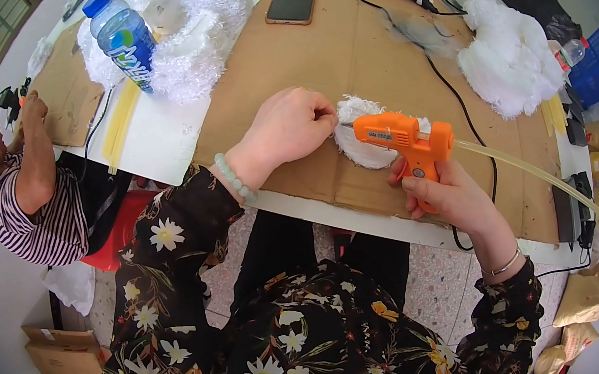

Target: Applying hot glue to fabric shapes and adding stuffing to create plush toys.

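In my right hand (444, 192) is an orange hot glue gun (400, 133), its fingers wrapped round the grip. A long, pale yellow glue stick (537, 171) runs out of the gun's back end and curves down to the right. The nozzle points left, over a small white fuzzy piece (367, 150) lying on the cardboard; the gun hides part of that piece. My left hand (291, 128) is closed in a pinch at the piece's left edge, near the nozzle tip. What its fingertips hold, if anything, is hidden.
Cardboard (260, 77) covers the table. A phone (292, 0), a blue-capped bottle (121, 39), yellow glue sticks (122, 128) and white fluffy heaps (508, 51) lie around. A black cable (446, 80) crosses on the right. Another person (31, 180) sits at the left.
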{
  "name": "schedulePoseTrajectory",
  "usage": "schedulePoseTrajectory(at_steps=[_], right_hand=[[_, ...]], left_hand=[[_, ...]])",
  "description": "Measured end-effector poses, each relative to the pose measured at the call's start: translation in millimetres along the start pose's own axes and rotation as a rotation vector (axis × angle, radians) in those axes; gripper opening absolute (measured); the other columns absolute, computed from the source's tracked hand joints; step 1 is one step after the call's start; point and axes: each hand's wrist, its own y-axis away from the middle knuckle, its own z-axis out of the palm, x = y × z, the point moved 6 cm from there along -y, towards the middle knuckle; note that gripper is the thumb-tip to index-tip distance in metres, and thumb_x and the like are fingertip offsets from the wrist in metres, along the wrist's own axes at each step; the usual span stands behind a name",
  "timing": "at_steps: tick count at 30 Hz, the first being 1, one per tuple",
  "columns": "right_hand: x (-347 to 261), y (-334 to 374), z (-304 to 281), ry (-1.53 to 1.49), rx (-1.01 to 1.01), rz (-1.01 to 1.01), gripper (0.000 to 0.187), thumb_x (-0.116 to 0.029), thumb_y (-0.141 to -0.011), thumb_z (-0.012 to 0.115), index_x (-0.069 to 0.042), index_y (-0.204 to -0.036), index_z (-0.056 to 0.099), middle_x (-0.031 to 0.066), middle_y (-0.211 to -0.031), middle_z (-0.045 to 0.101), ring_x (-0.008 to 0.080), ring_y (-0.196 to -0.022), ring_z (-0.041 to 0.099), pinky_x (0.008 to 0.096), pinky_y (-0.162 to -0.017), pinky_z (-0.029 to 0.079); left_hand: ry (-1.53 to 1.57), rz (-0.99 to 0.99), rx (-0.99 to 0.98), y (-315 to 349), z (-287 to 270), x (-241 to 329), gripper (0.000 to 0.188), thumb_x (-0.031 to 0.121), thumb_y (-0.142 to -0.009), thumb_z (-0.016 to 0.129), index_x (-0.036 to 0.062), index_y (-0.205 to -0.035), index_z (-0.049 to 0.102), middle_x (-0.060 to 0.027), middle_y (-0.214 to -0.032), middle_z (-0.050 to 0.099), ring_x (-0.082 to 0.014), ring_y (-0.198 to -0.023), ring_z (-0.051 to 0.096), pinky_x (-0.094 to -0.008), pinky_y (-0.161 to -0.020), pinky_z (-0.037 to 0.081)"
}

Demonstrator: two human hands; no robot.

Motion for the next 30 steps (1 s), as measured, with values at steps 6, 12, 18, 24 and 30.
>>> schedulePoseTrajectory(at_steps=[6,12,18,24,30], right_hand=[[0.5,-0.6,1.1,0.001,-0.003,0.015,0.022,-0.014,-0.091,0.057,-0.004,-0.110,0.051,0.0047,-0.098,0.058,0.0072,-0.068,0.054,0.0227,-0.059,0.050],[1.7,0.9,1.4,0.003,-0.015,0.029,0.020,-0.013,-0.091,0.057,-0.004,-0.108,0.051,0.0050,-0.096,0.058,0.0074,-0.068,0.053,0.0227,-0.059,0.049],[2.3,3.5,1.7,0.010,-0.024,0.031,0.019,-0.012,-0.091,0.056,-0.003,-0.106,0.051,0.0056,-0.095,0.058,0.0080,-0.069,0.053,0.0233,-0.059,0.049],[4.4,4.6,0.2,0.014,-0.022,0.043,0.019,-0.012,-0.090,0.056,-0.003,-0.106,0.051,0.0047,-0.094,0.057,0.0083,-0.070,0.053,0.0241,-0.060,0.050],[5.0,5.9,-0.7,0.031,-0.020,0.050,0.019,-0.012,-0.090,0.057,-0.003,-0.106,0.051,0.0048,-0.093,0.057,0.0084,-0.071,0.054,0.0247,-0.061,0.051]], left_hand=[[-0.002,0.002,-0.003,0.5,-0.2,0.1,0.015,0.016,-0.079,0.064,0.0018,-0.082,0.068,-0.0139,-0.078,0.067,-0.0296,-0.075,0.064,-0.0371,-0.067,0.049],[-0.006,-0.004,-0.013,0.1,1.3,-3.5,0.016,0.017,-0.079,0.063,0.0021,-0.082,0.068,-0.0136,-0.078,0.067,-0.0293,-0.075,0.064,-0.0370,-0.067,0.050],[-0.001,-0.023,-0.019,-0.1,1.2,-4.0,0.016,0.017,-0.079,0.063,0.0019,-0.082,0.068,-0.0136,-0.078,0.067,-0.0288,-0.075,0.064,-0.0369,-0.067,0.050],[-0.002,-0.009,-0.012,-0.5,1.3,-4.3,0.016,0.017,-0.079,0.062,0.0021,-0.082,0.068,-0.0134,-0.077,0.067,-0.0285,-0.074,0.064,-0.0370,-0.067,0.050],[0.003,-0.016,-0.018,-0.4,1.1,-5.1,0.016,0.017,-0.079,0.062,0.0020,-0.082,0.068,-0.0134,-0.076,0.067,-0.0288,-0.074,0.064,-0.0371,-0.067,0.050]])
